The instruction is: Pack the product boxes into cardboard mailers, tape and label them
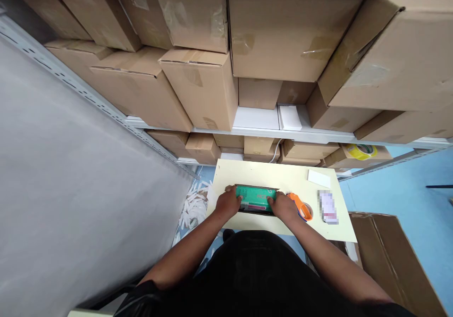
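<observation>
A green packet (255,198) lies inside a small open cardboard box (252,187) on a pale yellow table (283,174). My left hand (228,203) grips the packet's left end, fingers curled over it. My right hand (283,207) grips its right end the same way. Just right of my right hand sits an orange tape dispenser (301,207).
A white card (319,178) and a small flat item (328,206) lie on the table's right side. Metal shelving (311,137) stacked with brown cartons (198,83) stands behind, a yellow tape roll (361,150) on one. White paper scraps (194,206) litter the blue floor at left. An open carton (392,260) stands at right.
</observation>
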